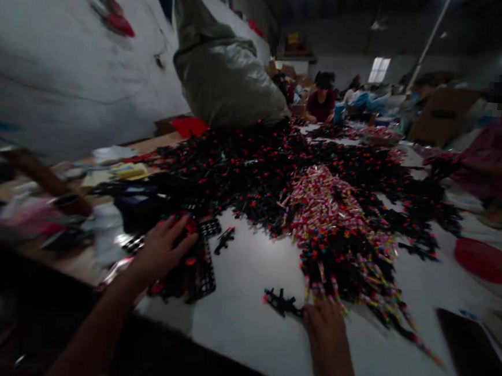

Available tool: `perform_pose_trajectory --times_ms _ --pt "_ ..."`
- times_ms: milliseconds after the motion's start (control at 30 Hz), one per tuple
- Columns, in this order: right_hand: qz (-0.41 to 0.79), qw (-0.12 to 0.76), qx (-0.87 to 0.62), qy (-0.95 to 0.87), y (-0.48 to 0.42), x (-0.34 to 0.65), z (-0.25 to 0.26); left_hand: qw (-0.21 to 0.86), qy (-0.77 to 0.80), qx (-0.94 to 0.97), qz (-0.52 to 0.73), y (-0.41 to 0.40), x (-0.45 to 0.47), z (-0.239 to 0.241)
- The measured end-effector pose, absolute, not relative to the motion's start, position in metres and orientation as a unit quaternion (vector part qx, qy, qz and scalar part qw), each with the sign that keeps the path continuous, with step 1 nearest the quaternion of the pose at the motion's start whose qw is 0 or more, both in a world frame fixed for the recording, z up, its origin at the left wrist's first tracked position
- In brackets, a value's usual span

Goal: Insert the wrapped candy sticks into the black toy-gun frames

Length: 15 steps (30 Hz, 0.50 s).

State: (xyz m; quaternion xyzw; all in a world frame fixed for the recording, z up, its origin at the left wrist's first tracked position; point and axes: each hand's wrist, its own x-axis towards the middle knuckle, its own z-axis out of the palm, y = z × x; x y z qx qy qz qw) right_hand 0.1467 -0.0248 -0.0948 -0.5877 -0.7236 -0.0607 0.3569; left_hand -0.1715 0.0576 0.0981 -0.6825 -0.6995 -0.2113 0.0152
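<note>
My left hand (161,250) rests over a black latticed plastic basket (208,266) that holds black and orange pieces. Its thumb and fingers are stretched out and apart, with the fingertips among those pieces. On the white tabletop, my right hand (323,327) has its fingers closed at the rear end of a small black toy gun (283,302) with a coloured tip. Just beyond that hand spreads a pile of candy sticks (323,202) in pink, white and yellow wrappers. Another small black toy gun (225,240) lies beside the basket.
A large heap of black toy guns (244,164) with orange tips covers the far table. Behind it leans a big grey-green sack (229,76). At right are a red oval dish (488,260) and a dark flat panel (472,356). One person sits at right, another works farther back.
</note>
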Motion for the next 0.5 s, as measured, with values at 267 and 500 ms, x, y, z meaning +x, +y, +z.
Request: perform_pose_trajectory --times_ms 267,500 --pt "0.088 0.318 -0.603 -0.727 -0.022 0.157 -0.067 -0.082 -0.685 -0.689 -0.222 0.059 -0.132 0.07" --pt "0.412 0.412 -0.569 -0.581 0.012 0.106 -0.053 -0.147 -0.633 -0.716 -0.255 0.077 -0.073 0.068"
